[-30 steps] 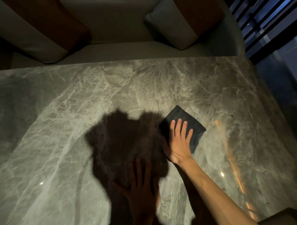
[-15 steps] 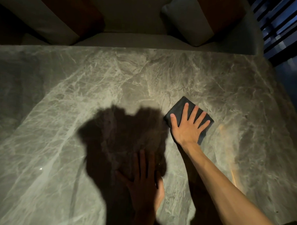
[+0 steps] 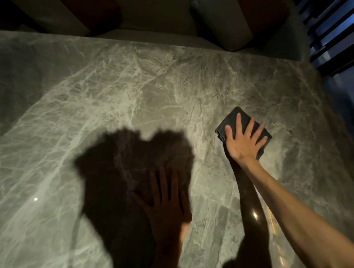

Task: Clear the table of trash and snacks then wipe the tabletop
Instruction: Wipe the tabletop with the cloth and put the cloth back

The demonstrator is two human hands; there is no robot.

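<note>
A folded dark grey cloth [image 3: 234, 120] lies flat on the grey marble tabletop [image 3: 130, 91], right of centre. My right hand [image 3: 242, 143] presses down on it with fingers spread, the arm stretched out from the lower right. My left hand [image 3: 166, 206] rests palm down on the tabletop near the front, fingers apart, inside my own dark shadow. No trash or snacks show on the marble.
A sofa seat [image 3: 152, 37] with a grey cushion [image 3: 218, 28] runs along the table's far edge. Dark slatted panels [image 3: 333, 28] stand at the upper right, beyond the table's right edge. A small light glint [image 3: 35, 199] shows at the left.
My right hand has slid the cloth to the right and a little farther away across the marble. The left hand has stayed planted on the tabletop.
</note>
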